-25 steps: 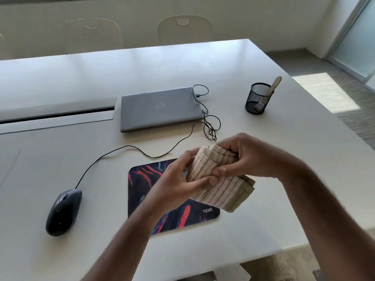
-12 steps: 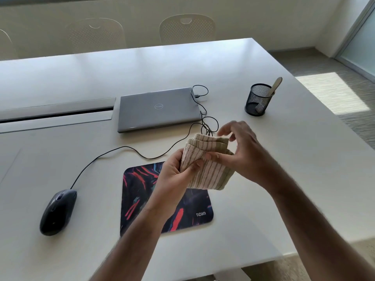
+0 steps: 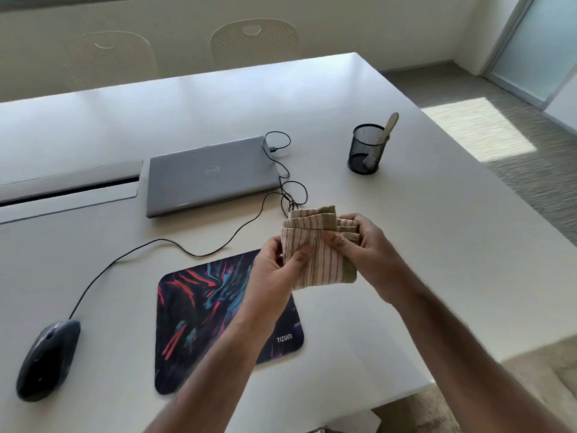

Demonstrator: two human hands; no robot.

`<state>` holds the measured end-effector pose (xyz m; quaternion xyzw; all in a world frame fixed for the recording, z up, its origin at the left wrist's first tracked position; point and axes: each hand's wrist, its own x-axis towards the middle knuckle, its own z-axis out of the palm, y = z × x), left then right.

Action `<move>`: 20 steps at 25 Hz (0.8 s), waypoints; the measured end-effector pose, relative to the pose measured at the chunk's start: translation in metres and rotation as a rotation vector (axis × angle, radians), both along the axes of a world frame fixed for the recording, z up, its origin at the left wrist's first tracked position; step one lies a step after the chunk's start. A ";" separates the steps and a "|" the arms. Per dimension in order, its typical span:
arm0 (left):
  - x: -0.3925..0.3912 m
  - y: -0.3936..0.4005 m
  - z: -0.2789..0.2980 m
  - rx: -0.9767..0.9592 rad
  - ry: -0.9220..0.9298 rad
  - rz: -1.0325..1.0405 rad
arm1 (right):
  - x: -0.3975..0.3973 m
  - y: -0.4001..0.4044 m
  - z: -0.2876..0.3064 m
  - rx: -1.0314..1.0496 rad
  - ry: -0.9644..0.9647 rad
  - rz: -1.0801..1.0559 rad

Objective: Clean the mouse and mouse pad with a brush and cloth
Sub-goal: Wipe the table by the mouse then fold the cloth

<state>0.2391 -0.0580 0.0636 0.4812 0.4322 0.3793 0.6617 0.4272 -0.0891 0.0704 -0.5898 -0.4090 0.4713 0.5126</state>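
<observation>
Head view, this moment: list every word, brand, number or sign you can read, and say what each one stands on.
"TIZUM": white letters on the near right corner of the mouse pad.
Round badge on the lid of the closed laptop: a logo is there, but its letters are too blurred to read.
Mouse, striped cloth, mesh pen cup: no text shows.
</observation>
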 end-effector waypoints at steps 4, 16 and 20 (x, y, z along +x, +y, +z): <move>0.033 -0.010 -0.012 0.189 0.220 -0.071 | 0.035 -0.011 -0.004 -0.023 -0.107 -0.060; 0.147 -0.041 -0.028 0.487 0.530 -0.392 | 0.165 -0.036 -0.022 -0.177 -0.364 -0.119; 0.171 -0.044 -0.033 0.631 0.610 -0.447 | 0.185 -0.038 -0.031 -0.235 -0.637 -0.133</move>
